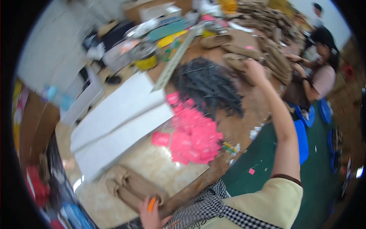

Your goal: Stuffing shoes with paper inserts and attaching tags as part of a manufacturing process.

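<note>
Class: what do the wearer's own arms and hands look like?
The right arm has a short, pale yellow sleeve with a dark brown edge and is bare below it. The right hand and left hand are gloveless. No left sleeve shows.

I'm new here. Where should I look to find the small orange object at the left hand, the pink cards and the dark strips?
Orange object (152, 204): head view, on its middle.
Pink cards (194, 135): head view, middle of the pile.
Dark strips (207, 86): head view, middle of the heap.

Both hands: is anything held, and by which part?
The left hand holds a small orange thing; by which part is unclear. The right hand is at a tan shoe; grip unclear.
</note>
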`<state>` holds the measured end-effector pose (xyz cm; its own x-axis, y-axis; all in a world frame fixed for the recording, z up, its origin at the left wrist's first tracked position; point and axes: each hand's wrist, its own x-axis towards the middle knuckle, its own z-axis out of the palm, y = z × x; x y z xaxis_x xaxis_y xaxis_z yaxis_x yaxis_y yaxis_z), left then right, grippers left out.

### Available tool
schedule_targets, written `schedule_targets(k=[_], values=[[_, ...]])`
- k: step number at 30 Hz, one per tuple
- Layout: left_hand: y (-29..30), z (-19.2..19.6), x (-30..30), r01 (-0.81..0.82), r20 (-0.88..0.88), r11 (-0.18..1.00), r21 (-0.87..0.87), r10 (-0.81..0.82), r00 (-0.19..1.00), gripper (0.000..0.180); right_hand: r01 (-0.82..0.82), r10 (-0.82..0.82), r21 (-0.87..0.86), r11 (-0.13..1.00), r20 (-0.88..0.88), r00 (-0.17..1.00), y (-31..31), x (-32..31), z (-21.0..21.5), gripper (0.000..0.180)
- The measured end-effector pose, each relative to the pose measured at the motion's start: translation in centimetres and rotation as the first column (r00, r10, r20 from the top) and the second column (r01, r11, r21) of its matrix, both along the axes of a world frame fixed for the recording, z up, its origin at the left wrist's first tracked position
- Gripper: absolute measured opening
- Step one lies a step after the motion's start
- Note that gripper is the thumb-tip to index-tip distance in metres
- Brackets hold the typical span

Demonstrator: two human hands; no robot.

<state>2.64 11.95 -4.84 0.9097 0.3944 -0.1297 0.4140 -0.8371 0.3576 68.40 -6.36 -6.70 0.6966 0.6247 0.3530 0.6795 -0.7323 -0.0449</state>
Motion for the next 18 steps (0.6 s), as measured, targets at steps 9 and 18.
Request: schedule_targets(k=[9,18], values=[[11.0,-0.7,9.6,0.105,0.228,0.985,0.14,-0.135,0.964,0.036,-0.5,0.471,0.237,0.833,-0.779,0.415,8.0,-37.5,3.0,0.025],[26.1,-4.9,13.3,-0.263,0.024,0.917,0.3,0.268,0.963,0.076,-0.5,0.497,0.334,0.799,-0.834,0.238,14.4,-46.2,-3.9,0.027]])
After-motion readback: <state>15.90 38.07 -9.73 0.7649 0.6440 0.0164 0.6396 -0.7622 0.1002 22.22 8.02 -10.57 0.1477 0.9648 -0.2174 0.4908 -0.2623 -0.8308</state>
